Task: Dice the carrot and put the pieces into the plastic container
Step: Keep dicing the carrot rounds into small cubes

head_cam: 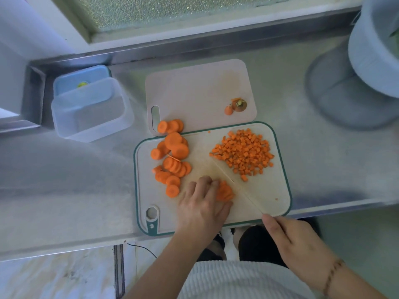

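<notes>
Done: a heap of dice (244,153) on the right of the green-rimmed board (278,190). Left: a loose pile of rounds (172,158) on the board's left, uncut; the container (90,113), well apart on the bench (64,180), holds no carrot, so roughly half remains. In hand: left hand (201,207) curled on a small stack of slices (224,190); right hand (295,240) clamped on the knife (241,186), blade beside the stack.

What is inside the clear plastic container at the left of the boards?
Nothing is visible inside the clear plastic container; no carrot pieces yet. A blue lid stands behind it, its lower part hidden.
</notes>
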Available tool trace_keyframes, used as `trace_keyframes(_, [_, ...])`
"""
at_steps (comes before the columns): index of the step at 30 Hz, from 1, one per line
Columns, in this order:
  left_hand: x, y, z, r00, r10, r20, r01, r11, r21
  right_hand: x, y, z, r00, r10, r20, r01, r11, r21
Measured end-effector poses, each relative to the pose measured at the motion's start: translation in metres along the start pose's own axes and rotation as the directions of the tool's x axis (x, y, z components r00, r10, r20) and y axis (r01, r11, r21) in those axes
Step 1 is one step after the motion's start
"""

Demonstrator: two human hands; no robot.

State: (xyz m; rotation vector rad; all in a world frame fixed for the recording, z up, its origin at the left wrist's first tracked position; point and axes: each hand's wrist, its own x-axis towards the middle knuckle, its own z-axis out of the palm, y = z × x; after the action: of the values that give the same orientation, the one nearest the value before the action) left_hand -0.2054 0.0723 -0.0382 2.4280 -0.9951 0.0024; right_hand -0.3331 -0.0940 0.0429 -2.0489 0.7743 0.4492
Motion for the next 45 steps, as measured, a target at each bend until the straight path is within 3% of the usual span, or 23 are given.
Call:
trace_keyframes(4, [0.004, -0.016, 0.004, 0.964, 0.266, -0.024, -0.267, 0.959, -0.099, -0.01, 0.005, -0.004, 0.998, -0.043, 0.048, 0.044, 0.998, -0.035])
trace_keyframes(6, [0.004, -0.02, 0.008, 0.949, 0.313, -0.023, -0.313, 0.939, -0.143, -0.013, 0.004, -0.003, 0.996, -0.007, 0.088, 0.014, 0.996, -0.083])
trace_keyframes(11, [0.006, -0.021, 0.013, 0.949, 0.299, -0.098, -0.314, 0.925, -0.216, -0.015, 0.009, 0.0, 0.991, 0.072, 0.115, -0.052, 0.984, -0.172])
trace_keyframes(16, [0.005, -0.022, 0.017, 0.957, 0.273, -0.101, -0.29, 0.925, -0.247, 0.002, 0.0, 0.013, 0.995, 0.005, 0.097, 0.013, 0.981, -0.192])
trace_keyframes(28, [-0.001, -0.017, 0.015, 0.974, 0.207, -0.094, -0.225, 0.938, -0.265, -0.002, -0.002, 0.001, 0.998, -0.02, 0.058, 0.013, 0.993, 0.119])
trace_keyframes(39, [-0.002, -0.017, 0.019, 0.964, 0.244, -0.109, -0.264, 0.931, -0.252, -0.009, 0.01, 0.011, 0.996, 0.02, 0.086, -0.014, 0.998, -0.064])
trace_keyframes(45, [0.001, -0.015, 0.017, 0.962, 0.238, -0.135, -0.267, 0.926, -0.268, 0.025, -0.012, 0.018, 0.996, -0.062, 0.07, 0.067, 0.996, -0.065])
